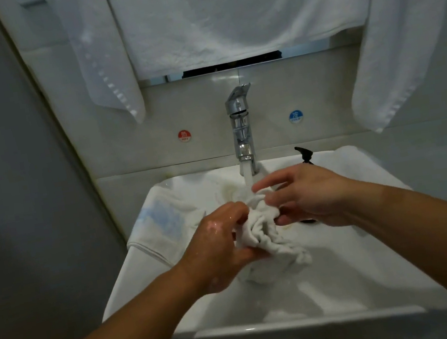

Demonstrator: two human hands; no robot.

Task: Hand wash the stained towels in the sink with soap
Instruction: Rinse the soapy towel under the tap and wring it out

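Observation:
A bunched white towel (268,235) hangs over the white sink (350,275), under the stream from the chrome tap (241,125). My left hand (219,243) grips the towel's left side, wet and glistening. From the right, my right hand (306,200) holds the upper part with its lower fingers curled into the cloth; its upper fingers reach toward the water. Another towel with a blue stain (163,222) lies draped over the sink's left rim. A black soap pump (305,154) shows behind my right hand.
White towels hang above: one at the left (107,70), a wide one in the centre (236,15), one at the right (400,38). Red hot (184,136) and blue cold (295,116) labels flank the tap. A grey wall is on the left.

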